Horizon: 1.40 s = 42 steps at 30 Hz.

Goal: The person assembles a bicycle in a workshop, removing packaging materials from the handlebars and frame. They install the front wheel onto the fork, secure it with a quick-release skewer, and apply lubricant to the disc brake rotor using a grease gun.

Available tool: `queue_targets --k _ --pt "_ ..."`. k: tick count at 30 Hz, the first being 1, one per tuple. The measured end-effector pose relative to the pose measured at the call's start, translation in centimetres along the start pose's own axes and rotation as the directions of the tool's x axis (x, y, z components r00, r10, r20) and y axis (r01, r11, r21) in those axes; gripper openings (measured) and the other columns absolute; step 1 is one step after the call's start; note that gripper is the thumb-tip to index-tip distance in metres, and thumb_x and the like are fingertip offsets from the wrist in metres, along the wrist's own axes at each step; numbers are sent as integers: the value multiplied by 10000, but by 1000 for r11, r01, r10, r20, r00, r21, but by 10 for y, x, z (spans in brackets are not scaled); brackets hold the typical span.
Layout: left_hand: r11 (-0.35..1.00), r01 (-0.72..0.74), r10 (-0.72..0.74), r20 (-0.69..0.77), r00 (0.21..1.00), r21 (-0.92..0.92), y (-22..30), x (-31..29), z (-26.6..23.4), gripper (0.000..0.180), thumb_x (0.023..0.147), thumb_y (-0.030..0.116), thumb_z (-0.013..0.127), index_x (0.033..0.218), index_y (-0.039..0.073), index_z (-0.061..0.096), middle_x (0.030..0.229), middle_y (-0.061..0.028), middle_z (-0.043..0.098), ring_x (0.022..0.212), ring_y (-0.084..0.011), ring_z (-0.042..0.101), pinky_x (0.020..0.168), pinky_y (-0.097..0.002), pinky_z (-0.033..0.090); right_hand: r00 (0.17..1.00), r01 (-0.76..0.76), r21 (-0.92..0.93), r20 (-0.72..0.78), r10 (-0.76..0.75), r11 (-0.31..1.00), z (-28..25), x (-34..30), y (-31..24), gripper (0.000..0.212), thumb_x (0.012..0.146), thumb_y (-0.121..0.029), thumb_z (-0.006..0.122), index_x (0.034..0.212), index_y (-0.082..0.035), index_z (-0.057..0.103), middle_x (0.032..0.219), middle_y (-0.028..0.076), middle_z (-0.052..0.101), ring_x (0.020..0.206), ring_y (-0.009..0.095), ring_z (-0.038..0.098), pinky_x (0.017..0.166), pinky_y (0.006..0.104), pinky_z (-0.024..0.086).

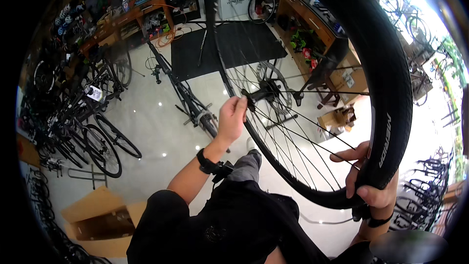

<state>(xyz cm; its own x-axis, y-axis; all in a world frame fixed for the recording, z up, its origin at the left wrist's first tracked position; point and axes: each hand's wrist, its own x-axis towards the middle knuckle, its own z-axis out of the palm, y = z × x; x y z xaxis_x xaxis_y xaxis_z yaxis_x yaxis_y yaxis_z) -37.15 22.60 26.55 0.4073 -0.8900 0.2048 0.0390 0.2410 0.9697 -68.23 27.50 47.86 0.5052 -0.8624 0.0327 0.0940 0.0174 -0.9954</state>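
A bicycle wheel with a thick black tyre (394, 76) is held up in front of me, tilted, filling the right half of the view. My right hand (375, 186) grips its lower right part, thumb on the tyre and fingers reaching past the rim among the spokes. The black hub (266, 92) sits in the middle, with a disc brake rotor (267, 71) on its far side. My left hand (231, 120) pinches at the hub's near end with thumb and forefinger. Whatever is between those fingertips is hidden.
A dark bicycle frame (180, 87) stands on the glossy floor ahead, near a black mat (227, 49). Several bicycles (100, 144) crowd the left side. An open cardboard box (93, 198) lies at lower left; a smaller one (331, 119) is behind the wheel. Wooden workbenches (312, 22) line the back.
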Motion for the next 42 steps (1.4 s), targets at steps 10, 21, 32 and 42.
queue_targets --k 10,21,32,42 --pt "983 167 -171 -54 984 -72 -124 214 15 217 971 199 572 908 -8 551 769 -32 576 671 -75 537 608 -228 432 967 -92 -117 228 117 989 -59 308 20 418 747 30 616 1142 104 505 958 196 651 642 176 663 610 283 536" --pt "887 -109 21 198 980 448 -80 347 -38 351 862 109 632 1183 -4 545 1105 -103 595 1019 -210 573 896 -308 440 938 -307 7 172 301 952 -15 732 124 212 835 -124 633 912 42 525 681 108 568 545 188 615 495 316 528" --pt "778 80 -243 180 953 624 -141 610 -80 776 767 192 762 1375 -65 353 1283 -229 524 1223 -326 502 1038 -375 381 940 -322 245 -33 339 915 35 1032 206 273 819 -138 677 933 52 517 765 113 561 588 226 633 481 377 526" --pt "927 92 -212 307 928 364 -187 880 -128 302 802 79 734 1051 9 577 854 -20 638 777 -91 587 723 -263 482 976 -188 348 -37 214 918 7 1257 123 345 827 -168 708 1010 72 542 820 139 623 690 247 668 631 397 577"
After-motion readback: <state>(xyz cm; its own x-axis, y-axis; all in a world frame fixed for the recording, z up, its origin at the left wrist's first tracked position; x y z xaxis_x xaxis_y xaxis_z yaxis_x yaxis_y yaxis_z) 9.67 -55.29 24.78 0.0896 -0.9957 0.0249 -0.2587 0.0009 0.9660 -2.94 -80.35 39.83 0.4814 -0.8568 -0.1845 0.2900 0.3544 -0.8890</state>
